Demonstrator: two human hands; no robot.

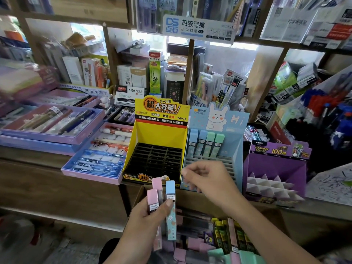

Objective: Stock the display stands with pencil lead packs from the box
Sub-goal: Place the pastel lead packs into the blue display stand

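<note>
Pencil lead packs, slim rectangular plastic cases with pastel caps: three sit fanned in the left hand [144,225], two pink-capped packs [153,201] and one blue-capped pack [170,210], thumb clamped across their middles, held above the brown cardboard box [194,202]. More loose packs [245,256] lie in that box. Four upright packs [205,145] (two blue, two mint) stand in the back row of the pale blue cardboard rabbit stand [236,134]. Handling guess: very light, stiff shell, smooth sides, so a fanned bundle can slip or splay; leads inside are likely brittle, so no dropping. Best to pinch one pack by the cap end or upper flat faces and feed the bottom end straight down into a slot. Right hand [209,183] hovers over the rabbit stand's front rows, fingers curled, thumb and forefinger close together. It is blurred, so I cannot tell whether it pinches anything. Yellow cardboard stand [162,132] has a black slotted insert [156,159] with no packs visible. Purple cardboard stand [274,164] has white dividers, nothing seen in it either. Rabbit stand's front slots are partly hidden behind the right hand. The box's near side is cut off by the frame edge, so the stock count is unclear.
</note>
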